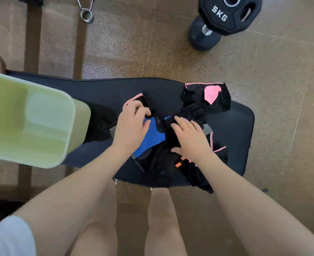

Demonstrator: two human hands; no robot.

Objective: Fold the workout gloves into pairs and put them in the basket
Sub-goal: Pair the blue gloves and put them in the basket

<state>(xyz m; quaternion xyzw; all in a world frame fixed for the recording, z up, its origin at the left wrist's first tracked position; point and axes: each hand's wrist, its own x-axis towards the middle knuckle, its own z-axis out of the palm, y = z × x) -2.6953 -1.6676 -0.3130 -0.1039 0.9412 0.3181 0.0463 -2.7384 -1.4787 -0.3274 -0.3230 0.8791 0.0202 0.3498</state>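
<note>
Far left of frame: pale green basket (47, 124), tilted, mouth toward the camera, one corner resting on the dark bench pad (100, 93). Nothing visible inside it. Probably parked there so a finished pair can be dropped in without reaching.

Centre left: left hand (132, 124) lies on the blue glove (152, 137), fingers bent over a black strap or cuff at the glove's upper edge, thumb against the blue fabric. It appears to pinch that black piece, perhaps to pull it over as a fold, though exactly what it pinches is hard to tell. A pink-trimmed black glove (134, 100) shows above the knuckles, mostly hidden.

Centre: right hand (191, 137), ring on one finger, is flat with fingers straight and spread, pressing down on black glove fabric (163, 161) beside the blue one. It grips nothing; likely it pins the pile so the left hand's pull does not drag everything.

Lower centre: more black gloves with orange tabs (178, 164), heaped and overlapping, one trailing off the pad's near edge.

Right: black glove with pink patch (208, 97) lies flat on the pad's far edge, apart from both hands; more pink trim pokes out by the right wrist.

Upper right of frame, on the floor: a 5 kg weight plate (228, 13) leaning on a dumbbell (202, 36).

Judgement: early in the task, no pair visibly finished.
</note>
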